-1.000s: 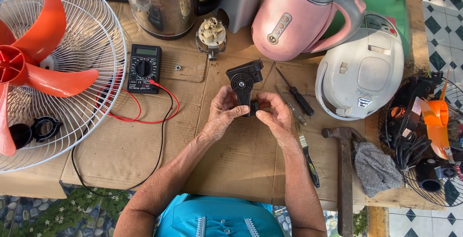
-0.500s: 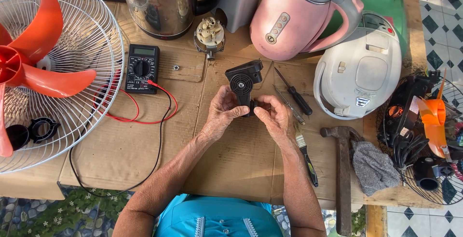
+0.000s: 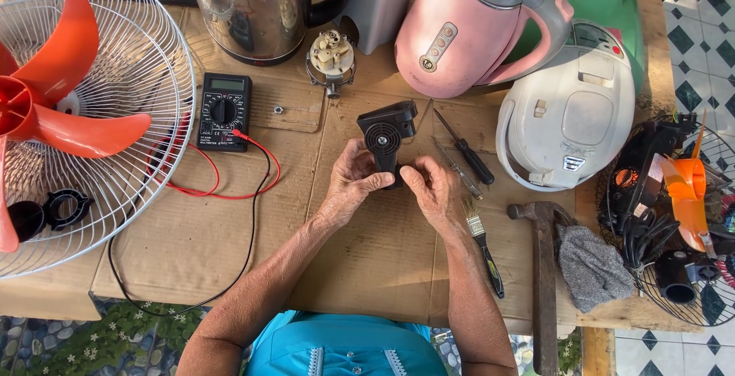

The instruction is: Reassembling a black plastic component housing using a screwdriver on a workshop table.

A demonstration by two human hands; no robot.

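Both my hands hold a small black plastic housing (image 3: 387, 137) with a round grille, upright over the cardboard-covered table (image 3: 230, 238). My left hand (image 3: 354, 184) wraps its lower left side, thumb across the front. My right hand (image 3: 431, 191) grips the lower right side. The bottom of the housing is hidden by my fingers. Just right of it lie two screwdrivers (image 3: 465, 154) and a small paintbrush (image 3: 482, 242).
A black multimeter (image 3: 223, 109) with red and black leads lies at left beside a fan grille (image 3: 99, 116) with orange blades. Behind stand a steel kettle (image 3: 253, 8), a pink kettle (image 3: 459, 31), a white cooker (image 3: 570, 112). A hammer (image 3: 543, 269), grey cloth (image 3: 589, 269), parts basket (image 3: 674, 215) sit right.
None of note: my hands keep hold of the black housing in the same spot; only a slight shift of the view.
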